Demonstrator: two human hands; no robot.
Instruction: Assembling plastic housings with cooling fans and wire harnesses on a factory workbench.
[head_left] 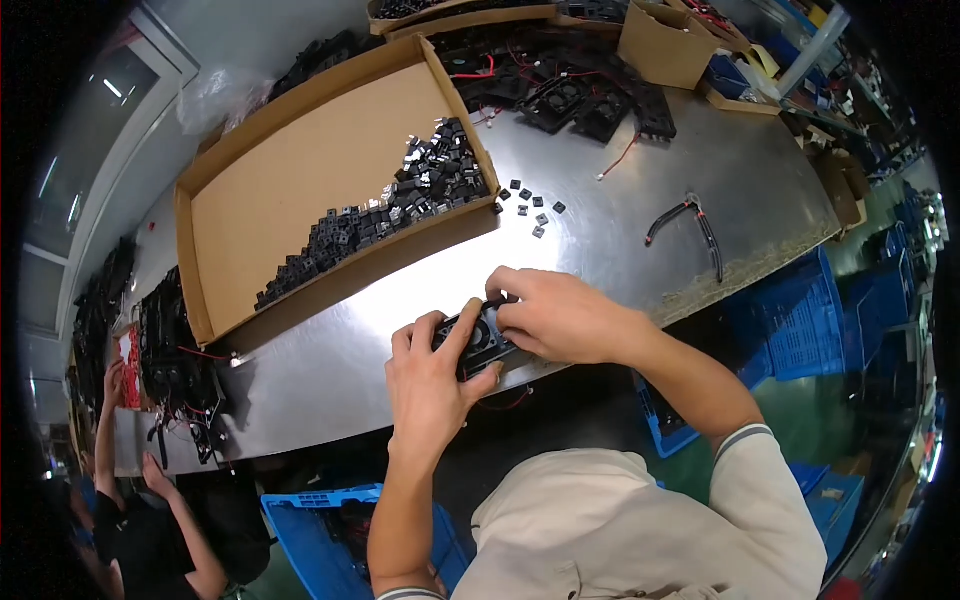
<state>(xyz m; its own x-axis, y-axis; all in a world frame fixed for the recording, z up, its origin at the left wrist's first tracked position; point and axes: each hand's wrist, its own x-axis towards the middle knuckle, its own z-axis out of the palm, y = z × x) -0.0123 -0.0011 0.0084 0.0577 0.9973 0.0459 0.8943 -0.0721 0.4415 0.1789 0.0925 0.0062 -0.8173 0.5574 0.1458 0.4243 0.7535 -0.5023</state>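
A black double-fan housing [484,340] lies at the metal table's near edge, between my hands. My left hand [425,375] grips its left end, with fingers over the top and the thumb along the near side. At its right end, my right hand [560,315] is closed in a pinch over the corner. Whatever those fingertips hold is hidden by the fingers. Beyond my hands, several small black square clips [538,201] lie loose beside a shallow cardboard tray [290,150]. More black pieces are heaped along the tray's near side.
Black-handled pliers [690,222] lie open on the right of the steel table [620,240]. Several wired black fans [580,105] are piled at the back. Blue crates [800,320] stand below the table. At the far left, a co-worker's hands [155,475] are near other fan parts.
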